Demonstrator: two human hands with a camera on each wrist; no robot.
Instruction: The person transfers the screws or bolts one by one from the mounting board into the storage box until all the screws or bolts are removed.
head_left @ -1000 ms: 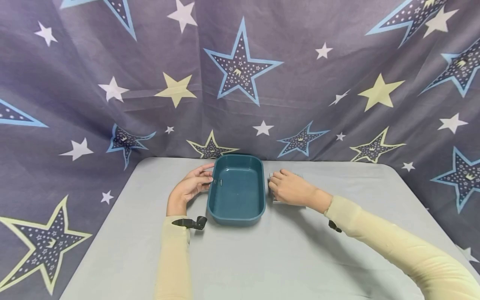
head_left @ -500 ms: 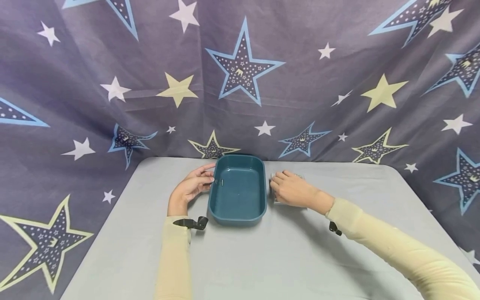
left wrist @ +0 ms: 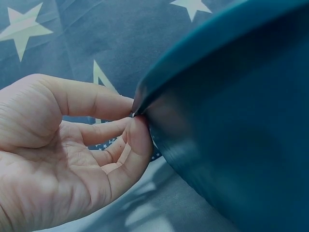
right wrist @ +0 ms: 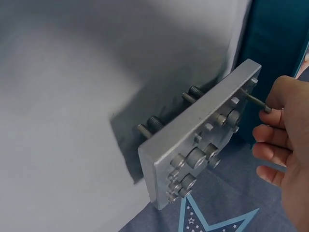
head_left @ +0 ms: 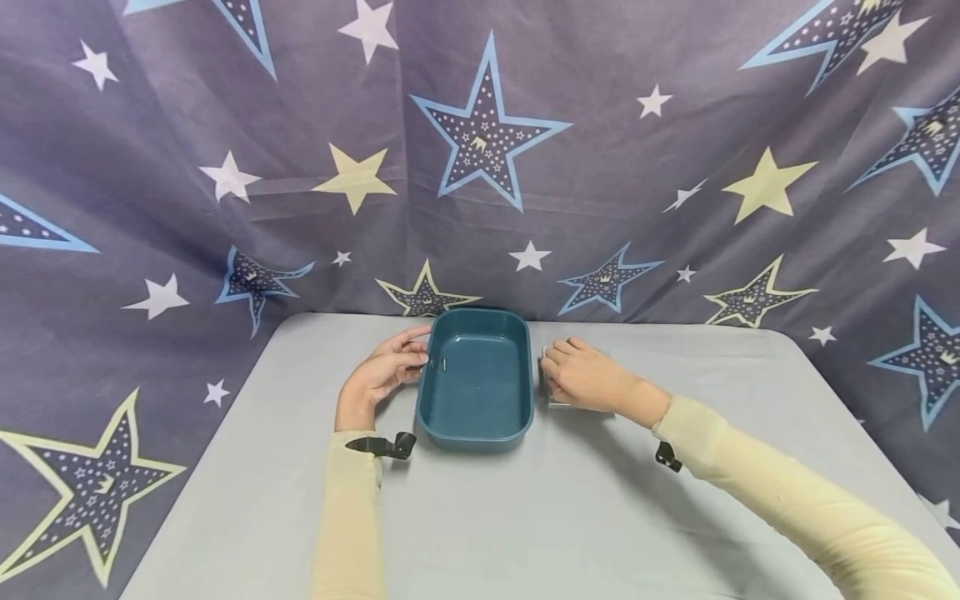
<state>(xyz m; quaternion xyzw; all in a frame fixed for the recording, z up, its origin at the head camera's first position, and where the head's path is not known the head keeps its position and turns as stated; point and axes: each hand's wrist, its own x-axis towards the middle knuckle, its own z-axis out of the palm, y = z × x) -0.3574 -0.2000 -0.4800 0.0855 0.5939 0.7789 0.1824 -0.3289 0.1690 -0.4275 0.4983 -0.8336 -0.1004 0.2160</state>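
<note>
On the table [head_left: 480, 517], a teal bin [head_left: 480, 396] is standing close to the far edge, just left of that edge's middle. The left hand [head_left: 381, 371] is pinching the bin's left rim, thumb and fingertips meeting on it. A tiny thin object [head_left: 444, 364] is showing by the bin's left wall, too small to identify.

Just right of the bin, also near the far edge, a metal block [right wrist: 200, 111] is sitting partly hidden under the right hand [head_left: 581, 377]. In the right wrist view, bolts [right wrist: 195, 157] of several sizes are filling much of its face, and threaded rods [right wrist: 154, 124] are poking out on the table side. The right hand is clamping a slim metal pin [right wrist: 256, 100] between thumb and forefinger, the other fingers curling below. The pin's other end is meeting the block near the end closest to the bin; how deep it is sitting, I cannot tell.

Pale yellow sleeves [head_left: 348, 517] are covering both forearms, and a black strap [head_left: 371, 446] is wrapping the left wrist. Beyond the far edge, a purple-grey curtain [head_left: 600, 50] printed with stars is hanging.
</note>
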